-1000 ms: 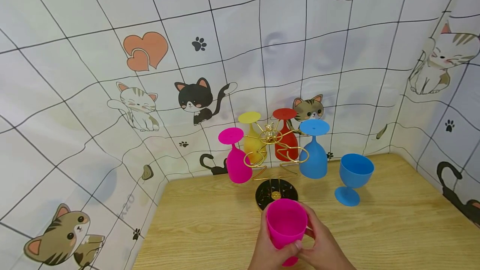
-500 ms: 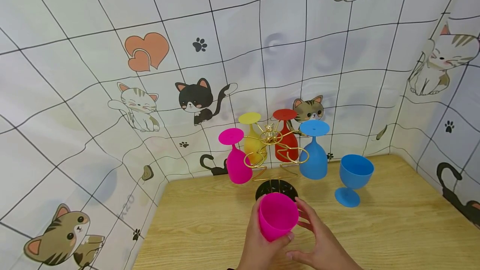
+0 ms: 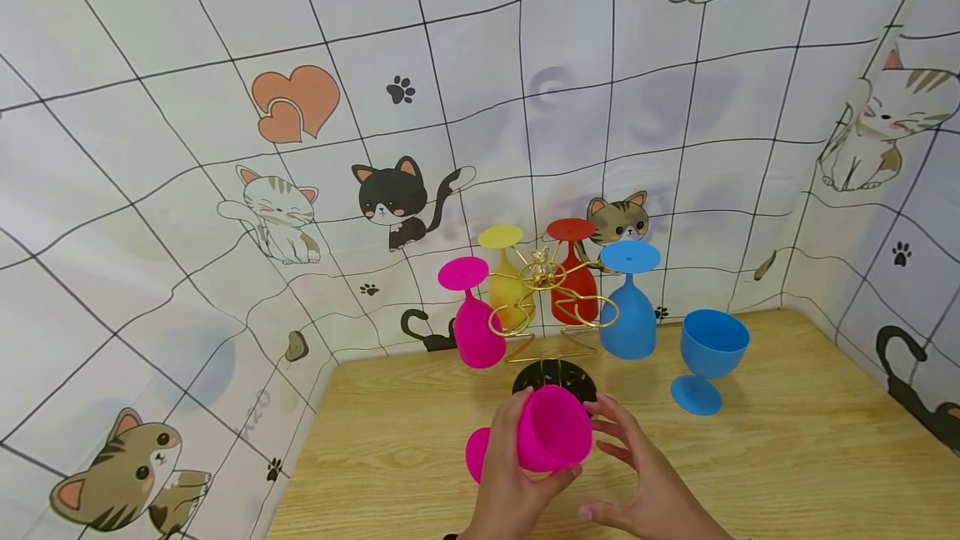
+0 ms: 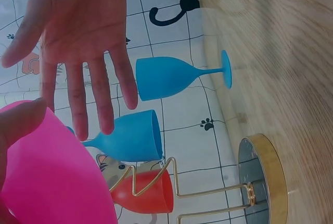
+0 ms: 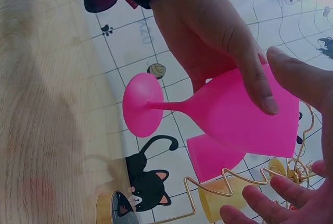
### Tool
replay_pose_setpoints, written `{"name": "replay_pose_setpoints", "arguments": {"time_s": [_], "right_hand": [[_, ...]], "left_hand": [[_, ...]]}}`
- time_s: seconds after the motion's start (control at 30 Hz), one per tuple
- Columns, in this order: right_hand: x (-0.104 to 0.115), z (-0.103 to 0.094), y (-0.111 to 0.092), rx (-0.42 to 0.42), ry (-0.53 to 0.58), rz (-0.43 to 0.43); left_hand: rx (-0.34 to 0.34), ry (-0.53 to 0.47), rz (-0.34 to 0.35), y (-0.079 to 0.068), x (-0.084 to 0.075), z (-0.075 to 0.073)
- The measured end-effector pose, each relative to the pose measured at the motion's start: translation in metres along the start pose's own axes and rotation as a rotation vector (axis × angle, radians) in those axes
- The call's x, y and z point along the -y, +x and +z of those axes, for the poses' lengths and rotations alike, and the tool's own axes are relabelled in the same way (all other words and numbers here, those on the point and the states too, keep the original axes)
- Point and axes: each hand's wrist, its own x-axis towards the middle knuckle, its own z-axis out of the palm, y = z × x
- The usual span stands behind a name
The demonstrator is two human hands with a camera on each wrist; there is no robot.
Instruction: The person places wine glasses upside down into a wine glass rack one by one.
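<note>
My left hand grips a pink plastic goblet round its bowl. The goblet is tilted, its mouth towards the right and its foot out to the left. In the right wrist view the left thumb lies along the bowl, and the stem and foot show whole. My right hand is just right of the bowl, fingers spread and nearly straight. Its palm faces the left wrist camera, with nothing in its grasp. Behind the hands stands a gold wire glass rack with a black round base.
Upside down on the rack hang a pink goblet, a yellow goblet, a red goblet and a blue goblet. Another blue goblet stands upright on the wooden table. A cat-print wall covering rises behind.
The right hand has let go of the pink goblet and spread its fingers. The left hand has moved slightly left and tipped the goblet sideways, its foot swinging out to the left.
</note>
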Motion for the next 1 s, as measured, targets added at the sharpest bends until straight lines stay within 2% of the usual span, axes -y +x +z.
{"name": "replay_pose_setpoints", "arguments": {"time_s": [0.2,0.37,0.63,0.77,1.0], "right_hand": [[0.000,0.000,-0.001,-0.001,0.001,-0.011],[0.000,-0.001,-0.001,-0.003,-0.003,-0.011],[0.001,-0.002,0.000,-0.003,0.005,0.003],[0.001,-0.001,0.000,-0.002,0.012,0.031],[0.001,0.000,0.000,-0.012,-0.011,0.047]], "left_hand": [[-0.089,0.196,0.187,-0.001,0.007,0.005],[-0.129,0.301,0.286,-0.001,0.009,0.007],[-0.132,0.397,0.332,-0.003,0.011,0.012],[-0.143,0.441,0.376,-0.002,0.012,0.013],[-0.130,0.516,0.387,-0.004,0.010,0.015]]}}
